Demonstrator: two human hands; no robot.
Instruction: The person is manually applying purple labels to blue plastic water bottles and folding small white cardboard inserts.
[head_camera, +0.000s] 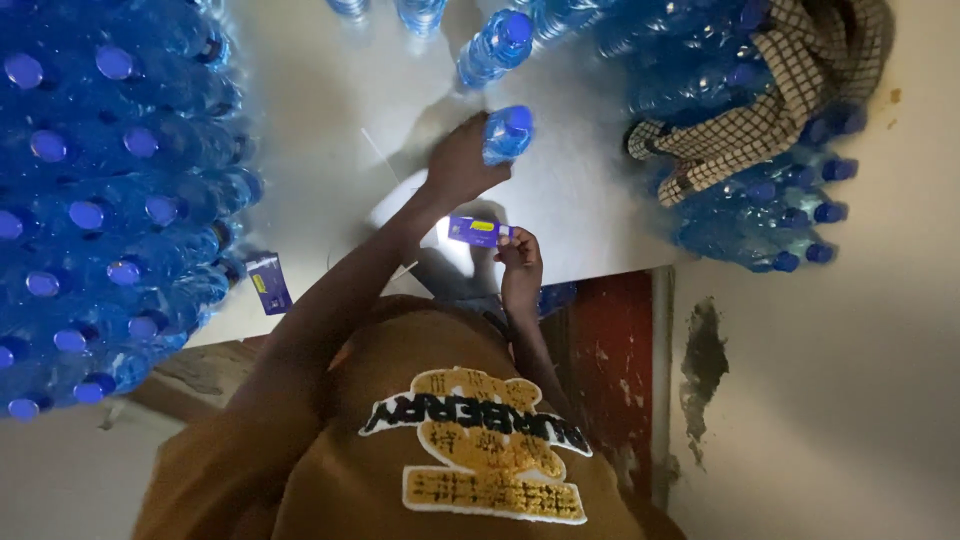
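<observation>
The bottle (507, 133) under my left fingers (462, 160) is clear blue with a deeper blue cap. My right fingers (520, 262) pinch a purple label (477, 231) with a yellow patch. The counter (330, 110) is white. My shirt (450, 440) is mustard brown. The cloth (770, 100) is cream, checked with dark lines. The bottle stack (100, 200) is blue.
</observation>
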